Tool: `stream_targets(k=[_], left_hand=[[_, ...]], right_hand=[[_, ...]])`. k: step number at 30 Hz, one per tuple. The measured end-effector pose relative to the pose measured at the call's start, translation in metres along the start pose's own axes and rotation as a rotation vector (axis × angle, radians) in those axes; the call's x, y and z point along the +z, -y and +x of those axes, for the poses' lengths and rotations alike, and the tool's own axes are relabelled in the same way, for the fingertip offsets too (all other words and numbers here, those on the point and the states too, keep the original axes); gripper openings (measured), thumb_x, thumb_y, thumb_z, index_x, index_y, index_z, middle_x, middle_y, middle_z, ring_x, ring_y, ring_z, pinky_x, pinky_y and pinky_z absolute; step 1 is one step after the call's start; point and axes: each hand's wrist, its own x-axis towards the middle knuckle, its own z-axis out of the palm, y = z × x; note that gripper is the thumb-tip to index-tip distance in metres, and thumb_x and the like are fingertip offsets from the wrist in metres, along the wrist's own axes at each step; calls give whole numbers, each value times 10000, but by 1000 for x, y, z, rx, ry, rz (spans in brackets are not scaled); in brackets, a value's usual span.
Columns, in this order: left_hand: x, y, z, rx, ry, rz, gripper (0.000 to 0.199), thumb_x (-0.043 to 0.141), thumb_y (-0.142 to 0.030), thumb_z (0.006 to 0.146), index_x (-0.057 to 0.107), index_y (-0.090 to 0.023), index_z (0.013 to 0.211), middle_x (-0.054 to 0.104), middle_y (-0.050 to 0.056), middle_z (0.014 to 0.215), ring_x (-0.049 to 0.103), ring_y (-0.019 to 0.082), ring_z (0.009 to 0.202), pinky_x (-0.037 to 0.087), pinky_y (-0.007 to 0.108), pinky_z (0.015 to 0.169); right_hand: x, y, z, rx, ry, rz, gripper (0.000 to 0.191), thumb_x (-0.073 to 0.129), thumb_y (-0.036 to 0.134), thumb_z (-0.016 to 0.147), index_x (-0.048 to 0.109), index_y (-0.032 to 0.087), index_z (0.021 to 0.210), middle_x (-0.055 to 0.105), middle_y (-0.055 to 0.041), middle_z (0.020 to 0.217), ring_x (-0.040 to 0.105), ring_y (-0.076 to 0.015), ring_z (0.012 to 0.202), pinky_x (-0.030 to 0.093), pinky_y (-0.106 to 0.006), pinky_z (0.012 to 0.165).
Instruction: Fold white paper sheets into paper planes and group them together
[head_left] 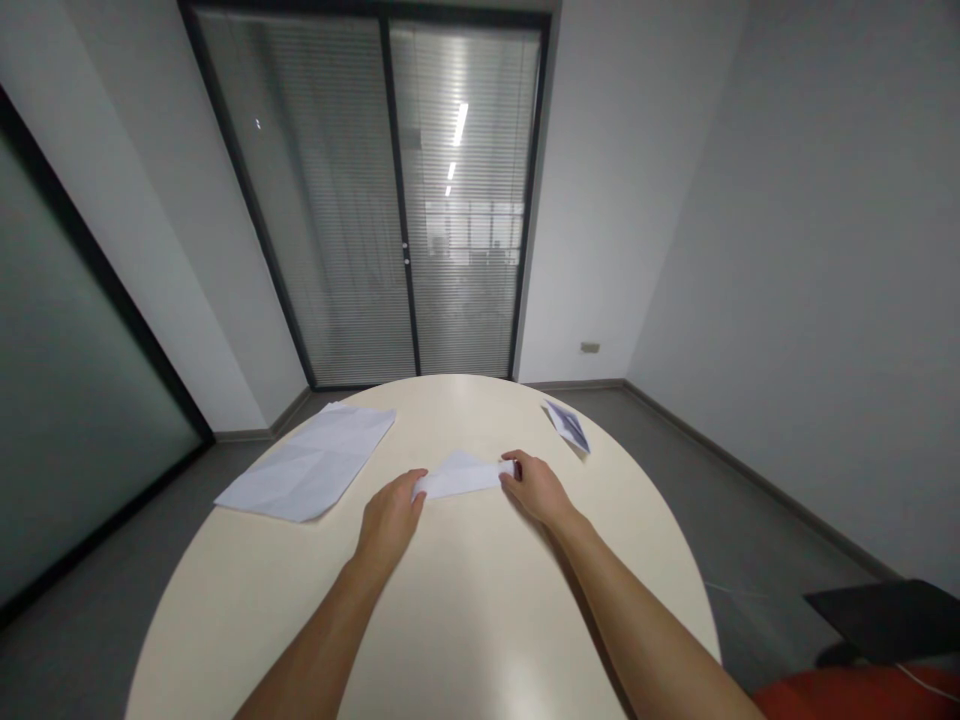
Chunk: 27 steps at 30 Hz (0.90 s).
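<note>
A folded sheet of white paper (463,476), with a long straight front edge and a low peak at the back, is stretched between my hands just over the middle of the table. My left hand (391,512) pinches its left end between thumb and fingers. At the right end, my right hand (536,485) grips the paper the same way, fingers curled round the corner. Whether the paper's underside touches the tabletop, I cannot tell.
Creased white sheets (315,462) lie at the left of the round cream table (435,620). A small folded paper (568,426) rests near its right rim. A black flat object (889,615) and something red (862,695) stand at the lower right. Glass doors (465,300) with blinds are behind.
</note>
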Motion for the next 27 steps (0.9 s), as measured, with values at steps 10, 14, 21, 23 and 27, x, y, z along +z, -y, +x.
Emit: stream_targets(k=[10,14,21,23,27], left_hand=[[6,3,-1,53,-45,-10,381,536,-113,938,603,-197,1303,670,71,1298,651,219,1154,510,346,1008],[6,3,-1,71,-64,2,388,561,-97,916,621,-207,1283,655,71,1288,629,213,1153,494,342,1018],[5,2,2,206,-47,102,346,593,-55,880,761,-255,1107,694,51,1249,576,255,1172,478,399,1008],[7,2,3,239,-12,110,324,597,-66,885,780,-260,1069,725,47,1196,590,255,1145,478,403,990],[7,1,3,245,48,132,298,578,-105,916,787,-261,1060,745,46,1153,626,251,1085,474,412,976]], right_hand=[[2,6,-3,6,-37,-15,434,607,291,877,631,155,1287,720,-89,963,644,-214,863,436,-290,757],[1,6,-4,-37,-44,-13,454,613,249,874,619,163,1319,704,-108,1101,638,-227,1002,450,-309,890],[-6,17,-11,-227,-79,-182,375,587,117,860,748,255,1169,632,-104,1292,538,-275,1184,420,-386,1010],[-5,26,-15,-316,-11,-185,368,560,88,867,766,253,1124,676,-88,1216,564,-255,1129,436,-368,987],[3,43,-25,-487,102,-119,337,485,151,956,743,205,1167,702,-106,1190,603,-232,1101,451,-361,992]])
